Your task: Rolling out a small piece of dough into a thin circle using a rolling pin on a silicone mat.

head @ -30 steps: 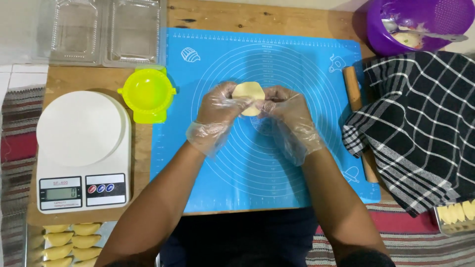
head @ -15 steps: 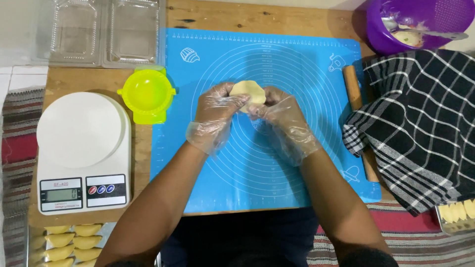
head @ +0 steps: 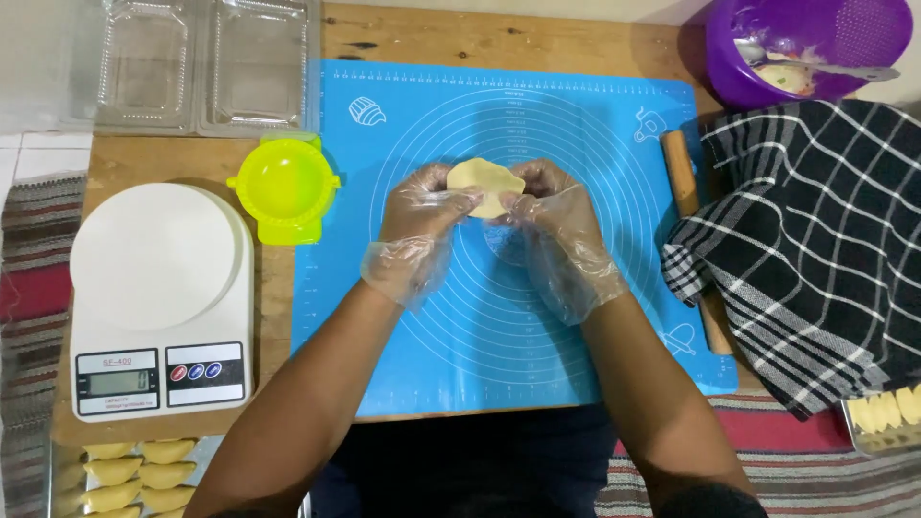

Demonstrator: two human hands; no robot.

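Both hands (head: pixel 499 216) pinching pale, flattened dough (head: pixel 485 182)

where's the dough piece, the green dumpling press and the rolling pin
dough piece (head: pixel 484 182), head view, middle of its top surface
green dumpling press (head: pixel 284 187), head view, centre of its bowl
rolling pin (head: pixel 679 171), head view, exposed upper end

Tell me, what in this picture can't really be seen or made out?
- Underside of the dough piece: covered by the fingers of the left hand and right hand.
- Rolling pin: its lower part lies under the checked cloth.
- Purple bowl: cut off by the top edge, contents unclear.
- Folded pastries: cut off by the bottom edge.
- Scale: its display is too small to tell.
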